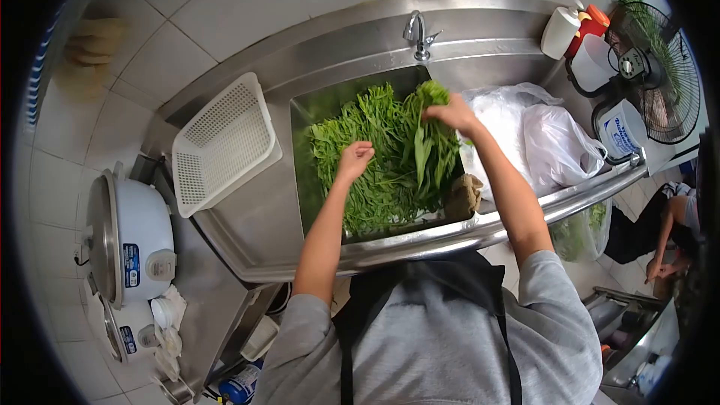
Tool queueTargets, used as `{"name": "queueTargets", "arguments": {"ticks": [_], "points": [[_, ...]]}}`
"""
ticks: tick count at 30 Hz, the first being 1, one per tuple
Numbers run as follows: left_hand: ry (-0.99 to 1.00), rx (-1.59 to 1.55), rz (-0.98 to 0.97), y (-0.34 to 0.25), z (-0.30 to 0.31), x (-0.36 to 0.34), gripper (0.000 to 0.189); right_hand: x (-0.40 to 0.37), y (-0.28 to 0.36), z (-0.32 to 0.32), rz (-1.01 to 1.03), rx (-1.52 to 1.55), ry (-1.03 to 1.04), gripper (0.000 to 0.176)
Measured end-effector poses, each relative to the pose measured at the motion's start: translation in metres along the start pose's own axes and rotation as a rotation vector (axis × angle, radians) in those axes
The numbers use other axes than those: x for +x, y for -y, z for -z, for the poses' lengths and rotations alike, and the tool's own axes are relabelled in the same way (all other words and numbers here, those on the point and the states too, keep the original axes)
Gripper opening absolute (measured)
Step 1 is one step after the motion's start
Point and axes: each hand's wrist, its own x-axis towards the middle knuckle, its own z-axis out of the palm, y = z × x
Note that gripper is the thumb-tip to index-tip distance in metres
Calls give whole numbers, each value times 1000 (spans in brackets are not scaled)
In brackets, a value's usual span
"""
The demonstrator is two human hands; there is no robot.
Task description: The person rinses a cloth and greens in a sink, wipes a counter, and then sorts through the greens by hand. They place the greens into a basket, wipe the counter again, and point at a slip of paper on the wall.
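Long-stemmed leafy greens (382, 165) fill the steel sink basin (298, 172) in the middle of the head view. My right hand (452, 114) is closed around a bunch of leafy greens (426, 142), lifted at the basin's right side with leaves hanging down. Over the left part of the pile is my left hand (357, 159), its fingers curled and pressed together. Whether anything small is pinched there cannot be made out. A brownish crumpled cloth or sponge (466, 196) sits at the basin's front right corner.
A white perforated basket (225, 142) rests left of the basin, near a large rice cooker (139, 240). The faucet (420, 36) rises behind. White plastic bags (551, 139), bottles (561, 31) and a fan (660, 75) are on the right. Another person (667, 225) is at far right.
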Motion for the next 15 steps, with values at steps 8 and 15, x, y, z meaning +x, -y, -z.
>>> {"name": "queueTargets", "arguments": {"ticks": [8, 15], "points": [[481, -317, 700, 171, -63, 28, 31, 28, 0, 30, 45, 405, -319, 15], [-364, -751, 982, 184, -160, 72, 28, 40, -15, 14, -29, 342, -238, 21]]}}
